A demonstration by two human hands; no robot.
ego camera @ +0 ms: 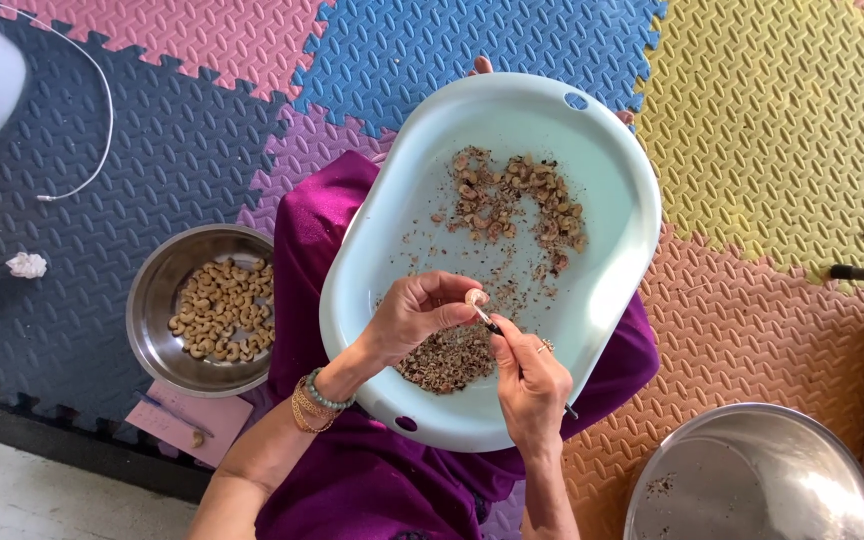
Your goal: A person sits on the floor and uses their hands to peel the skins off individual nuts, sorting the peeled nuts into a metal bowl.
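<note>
Pale-blue tray [612, 190] on your lap: your left hand [412, 315] fingers pinch a cashew [475, 297] at centre; your right hand [530, 385] grips a small knife [489, 323], scraping skin. Next likely needs a gentle turn; peeled nuts sit in the steel bowl [152, 300] at nine o'clock.

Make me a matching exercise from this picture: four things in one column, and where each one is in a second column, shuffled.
Things:
1. steel bowl of peeled nuts
2. pale blue tray
3. single nut
4. crumpled white scrap

Places:
A. on the lap, over the purple cloth
B. pinched in the left hand
C. on the dark blue mat tile
D. on the floor left of the lap

Pairs: 1-D, 2-A, 3-B, 4-C
</note>
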